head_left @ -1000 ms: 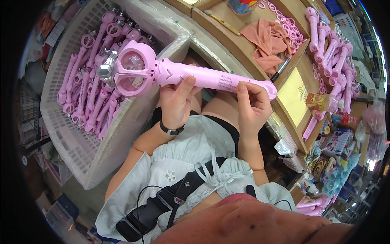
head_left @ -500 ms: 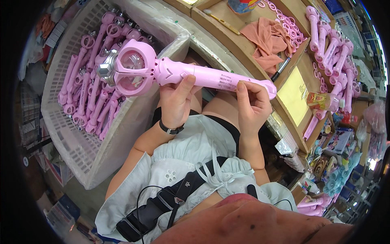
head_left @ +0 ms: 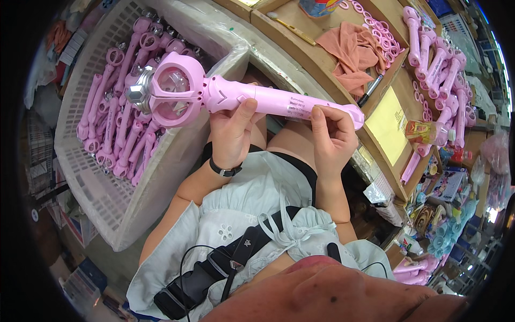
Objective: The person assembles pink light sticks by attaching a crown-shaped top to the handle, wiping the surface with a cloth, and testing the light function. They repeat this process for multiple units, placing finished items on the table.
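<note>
A pink toy wand (head_left: 273, 102) lies across both my hands above my lap. Its round head, with a clear dome and a silver faceted tip, points left over a basket's edge. My left hand (head_left: 232, 126) is closed round the handle just below the head, thumb on the near side. Toward the handle's tapered right end, my right hand (head_left: 331, 134) pinches it between thumb and fingers. Dark printing shows on the handle between the hands. The fingers behind the handle are partly hidden.
At left stands a white plastic basket (head_left: 115, 214) of similar wands. To the right, a cardboard tray (head_left: 300, 51) holds an orange cloth (head_left: 351, 56), a toothbrush (head_left: 292, 28), a marker (head_left: 370, 90), pink rings (head_left: 383, 35) and yellow paper (head_left: 387, 126). A bottle (head_left: 429, 133) lies nearby, with more wands (head_left: 442, 59) beyond.
Almost nothing differs. Both hands keep the same grip on the wand, which has shifted very slightly.
</note>
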A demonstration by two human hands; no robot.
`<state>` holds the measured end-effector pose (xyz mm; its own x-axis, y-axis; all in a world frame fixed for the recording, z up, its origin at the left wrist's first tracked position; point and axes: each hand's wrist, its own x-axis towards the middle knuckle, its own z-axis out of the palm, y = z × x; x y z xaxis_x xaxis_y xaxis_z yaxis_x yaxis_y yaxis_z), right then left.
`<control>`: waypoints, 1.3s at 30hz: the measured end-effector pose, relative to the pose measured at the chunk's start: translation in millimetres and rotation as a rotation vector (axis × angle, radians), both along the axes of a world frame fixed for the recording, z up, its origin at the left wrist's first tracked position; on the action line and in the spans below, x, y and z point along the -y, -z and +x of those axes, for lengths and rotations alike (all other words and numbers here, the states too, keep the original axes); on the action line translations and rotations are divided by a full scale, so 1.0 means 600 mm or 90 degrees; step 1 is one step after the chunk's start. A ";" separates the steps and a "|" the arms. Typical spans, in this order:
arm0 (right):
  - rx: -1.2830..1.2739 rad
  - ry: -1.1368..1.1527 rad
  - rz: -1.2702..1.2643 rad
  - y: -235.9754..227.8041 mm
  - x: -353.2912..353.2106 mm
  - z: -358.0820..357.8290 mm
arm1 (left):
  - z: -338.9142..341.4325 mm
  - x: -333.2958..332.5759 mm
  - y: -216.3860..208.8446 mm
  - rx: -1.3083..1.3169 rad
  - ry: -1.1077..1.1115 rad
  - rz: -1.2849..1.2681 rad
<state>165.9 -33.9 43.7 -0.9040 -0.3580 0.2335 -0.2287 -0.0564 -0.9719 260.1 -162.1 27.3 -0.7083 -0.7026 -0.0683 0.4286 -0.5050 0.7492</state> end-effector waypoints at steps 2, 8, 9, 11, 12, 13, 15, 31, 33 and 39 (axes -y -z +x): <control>0.000 -0.001 0.002 0.000 0.000 0.000 | 0.000 0.000 0.001 0.007 -0.005 -0.004; 0.005 0.004 0.002 -0.001 0.001 0.000 | -0.001 -0.001 0.002 0.003 -0.008 -0.004; 0.008 0.002 0.001 -0.001 0.001 0.000 | -0.001 -0.001 0.002 -0.001 -0.009 -0.001; 0.011 0.001 0.000 0.001 0.000 0.000 | -0.001 -0.001 0.003 -0.002 -0.009 -0.006; 0.010 0.001 -0.001 0.001 -0.001 0.000 | -0.001 -0.001 0.004 -0.001 -0.008 -0.006; 0.010 0.002 -0.001 0.001 0.000 0.001 | -0.001 -0.001 0.005 -0.004 -0.010 -0.007; -0.020 0.003 0.023 0.001 0.000 0.001 | 0.000 -0.003 0.008 -0.010 -0.013 -0.006; 0.094 0.131 0.214 0.005 -0.067 -0.050 | 0.020 0.043 -0.013 -0.092 -0.065 -0.205; -0.349 -0.012 0.296 -0.005 -0.080 -0.064 | 0.017 0.066 -0.024 -0.113 -0.002 -0.259; 0.014 -0.393 0.288 0.006 -0.050 -0.034 | -0.043 0.085 -0.049 -0.162 0.157 -0.300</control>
